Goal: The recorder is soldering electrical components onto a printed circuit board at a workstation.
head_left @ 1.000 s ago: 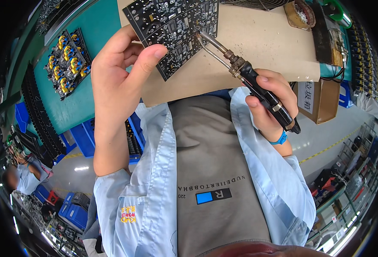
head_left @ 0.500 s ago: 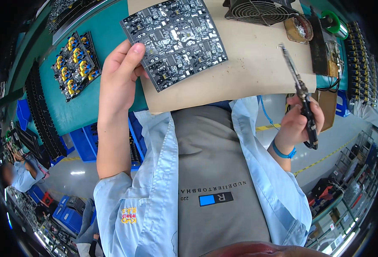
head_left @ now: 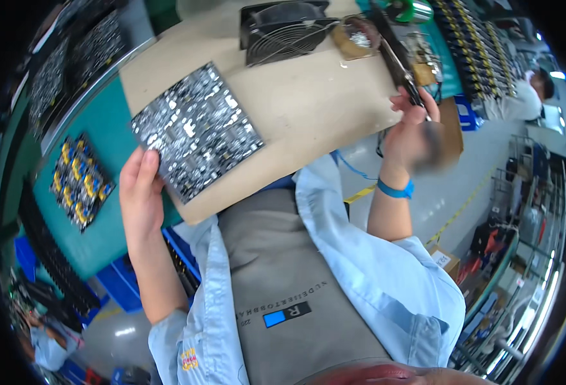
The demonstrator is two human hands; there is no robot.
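Observation:
My left hand (head_left: 143, 183) pinches the left edge of a dark circuit board panel (head_left: 199, 131), thumb on top. The panel is covered with small parts and silvery pads. It is tilted over the beige work mat (head_left: 315, 106). My right hand (head_left: 411, 131) is closed around the dark handle of a soldering iron (head_left: 416, 96), beside the mat's right edge. The iron points away from me, next to a long dark plate (head_left: 392, 51). Motion smears the lower part of this hand, and the iron's tip is hard to make out against the plate.
A black fan (head_left: 283, 32) with a wire guard stands at the back, beside a round container (head_left: 355, 38) of silvery bits. A green spool (head_left: 414, 11) lies behind. Boards with yellow and blue parts (head_left: 80, 179) sit on the green table at left. Other people are farther off.
The panel has turned and come down nearer the mat, still in my left hand. My right hand has carried the soldering iron forward beside the dark plate. The whole view has swung.

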